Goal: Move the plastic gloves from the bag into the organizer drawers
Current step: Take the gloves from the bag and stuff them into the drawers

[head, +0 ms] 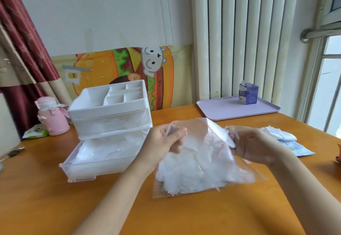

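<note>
Left hand (166,142) and right hand (252,146) each grip with curled fingers one side of the mouth of the clear bag (208,133), whose plastic gloves (193,175) lie bunched inside on the orange table (184,216), beside the pulled-out bottom drawer (83,172) of the organizer (110,105).

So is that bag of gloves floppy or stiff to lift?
Probably floppy: the bag sags and creases where it is held up. Likely light, since only thin film gloves fill it. Perhaps slippery; the film looks glossy.
</note>
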The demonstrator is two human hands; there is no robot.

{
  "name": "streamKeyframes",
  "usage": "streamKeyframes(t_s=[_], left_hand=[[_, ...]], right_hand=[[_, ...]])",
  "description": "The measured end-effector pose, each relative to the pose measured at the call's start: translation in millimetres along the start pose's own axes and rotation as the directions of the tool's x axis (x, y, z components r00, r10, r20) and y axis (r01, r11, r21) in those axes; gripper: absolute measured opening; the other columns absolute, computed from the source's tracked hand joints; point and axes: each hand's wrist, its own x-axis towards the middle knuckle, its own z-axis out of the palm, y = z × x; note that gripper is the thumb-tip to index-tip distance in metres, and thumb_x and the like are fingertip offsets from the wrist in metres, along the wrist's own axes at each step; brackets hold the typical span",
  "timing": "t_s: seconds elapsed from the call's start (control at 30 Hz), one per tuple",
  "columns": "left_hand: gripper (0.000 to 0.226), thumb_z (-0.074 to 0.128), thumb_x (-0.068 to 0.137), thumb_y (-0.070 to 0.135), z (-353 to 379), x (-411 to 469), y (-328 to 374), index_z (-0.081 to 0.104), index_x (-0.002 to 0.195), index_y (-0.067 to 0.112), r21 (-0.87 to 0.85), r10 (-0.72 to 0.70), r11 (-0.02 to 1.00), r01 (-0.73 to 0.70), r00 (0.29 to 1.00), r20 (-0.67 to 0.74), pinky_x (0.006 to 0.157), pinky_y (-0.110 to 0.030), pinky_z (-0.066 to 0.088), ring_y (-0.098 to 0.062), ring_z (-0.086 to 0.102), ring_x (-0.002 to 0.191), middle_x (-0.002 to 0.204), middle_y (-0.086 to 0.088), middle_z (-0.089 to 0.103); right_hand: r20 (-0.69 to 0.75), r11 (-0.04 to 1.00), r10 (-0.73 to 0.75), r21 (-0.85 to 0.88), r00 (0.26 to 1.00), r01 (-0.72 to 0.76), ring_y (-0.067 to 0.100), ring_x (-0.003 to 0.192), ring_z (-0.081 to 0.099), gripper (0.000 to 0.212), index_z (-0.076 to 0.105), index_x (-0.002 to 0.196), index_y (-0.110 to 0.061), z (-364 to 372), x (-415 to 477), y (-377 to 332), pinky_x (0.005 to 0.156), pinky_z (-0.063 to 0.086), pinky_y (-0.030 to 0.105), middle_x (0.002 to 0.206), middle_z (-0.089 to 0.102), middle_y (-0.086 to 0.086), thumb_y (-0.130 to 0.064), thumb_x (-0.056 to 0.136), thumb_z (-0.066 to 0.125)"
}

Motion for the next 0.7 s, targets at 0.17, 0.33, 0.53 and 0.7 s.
streamKeyframes(t_s=[0.17,0.33,0.53,0.7], left_hand=[[0.021,0.075,0.082,0.030,-38.3,-14.7,45.4,0.070,0.077,0.011,0.476,0.147,0.857,-0.197,0.979,0.142,0.048,-0.013,0.036,-0.001,0.050,0.047,0.052,0.009,0.057],[0.018,0.078,0.079,0.031,-63.9,-18.8,66.8,0.074,0.073,0.014,0.592,0.081,0.779,-0.206,0.970,0.230,0.047,-0.008,0.033,0.001,0.047,0.047,0.048,0.010,0.054],[0.029,0.077,0.078,0.034,-103.3,-17.3,74.5,0.070,0.074,0.005,0.594,0.149,0.783,-0.182,0.983,0.105,0.044,-0.016,0.033,-0.007,0.044,0.047,0.049,0.005,0.057],[0.045,0.074,0.082,0.034,-144.3,-17.5,53.2,0.059,0.075,-0.008,0.541,0.221,0.832,-0.124,0.968,-0.118,0.049,-0.022,0.037,-0.010,0.045,0.047,0.061,-0.013,0.063]], right_hand=[[-0.057,0.855,-0.145,-0.510,0.988,0.096,0.017,0.121,0.057,0.085,0.058,0.123,-0.011,28.4,15.2,13.5,0.103,0.042,0.041,0.131,0.060,-0.001,-0.067,0.061,0.075],[0.108,0.576,-0.168,-0.796,0.980,0.187,0.002,0.121,0.053,0.076,0.055,0.124,-0.032,98.8,36.4,29.5,0.102,0.041,0.029,0.125,0.062,-0.016,-0.062,0.059,0.079],[0.046,0.507,-0.118,-0.856,0.992,0.100,0.015,0.083,0.068,0.007,0.072,0.087,-0.009,134.7,60.3,38.3,0.078,0.049,0.017,0.087,0.073,0.012,-0.015,0.083,0.070],[-0.099,0.724,-0.148,-0.688,0.984,0.040,0.014,0.064,0.066,0.018,0.067,0.081,-0.001,133.4,78.8,39.4,0.068,0.054,0.021,0.070,0.070,0.011,-0.018,0.074,0.071]])
